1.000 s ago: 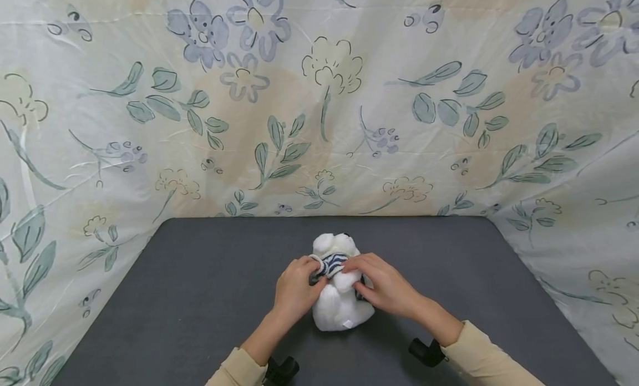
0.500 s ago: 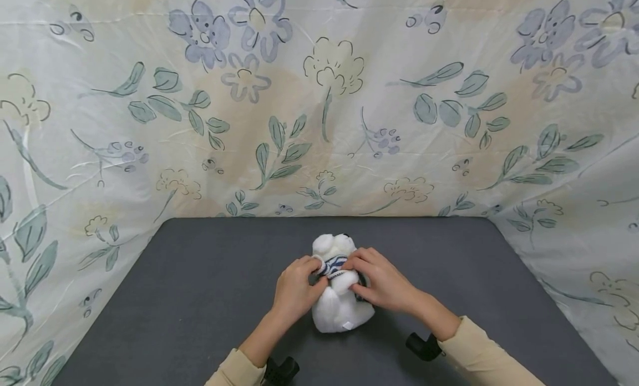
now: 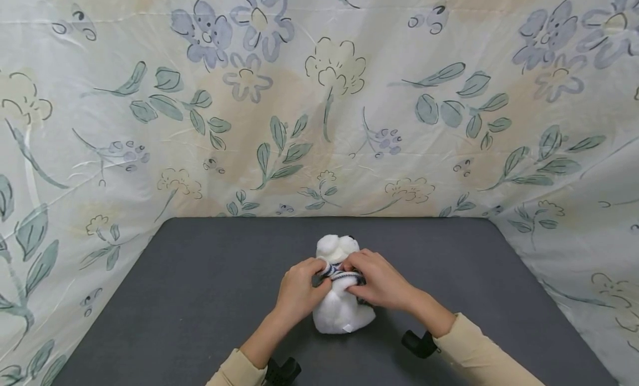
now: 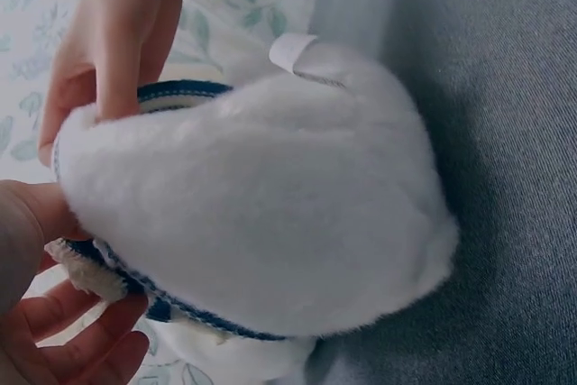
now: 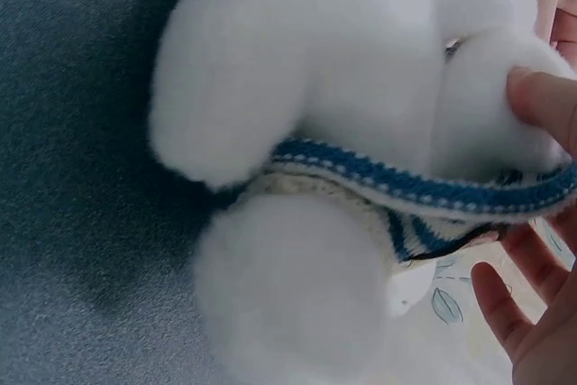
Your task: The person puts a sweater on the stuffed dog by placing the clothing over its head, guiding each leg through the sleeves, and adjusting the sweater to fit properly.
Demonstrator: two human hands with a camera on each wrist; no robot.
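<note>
A white plush toy (image 3: 339, 313) sits on the grey table, its back and tail end toward the camera. A blue-and-white striped knit sweater (image 3: 344, 275) is bunched round its upper body, below the head (image 3: 338, 247). My left hand (image 3: 301, 286) grips the sweater's left side, thumb against the toy's fur. On the other side my right hand (image 3: 383, 280) holds the sweater with its fingers, while its thumb (image 5: 545, 105) presses a rounded white limb. The sweater's blue edge (image 5: 424, 188) runs across the body beside that limb. A white tag (image 4: 296, 53) sticks out from the toy's lower back.
The dark grey tabletop (image 3: 209, 297) spreads around the toy. Behind and at both sides hangs a floral cloth (image 3: 319, 114). Black wrist cameras (image 3: 282, 370) sit on both wrists, below cream sleeves.
The sweater's edge has come down over the plush toy's right shoulder and bunches less at the neck. My right hand has shifted slightly left; the toy's head has tipped a little right.
</note>
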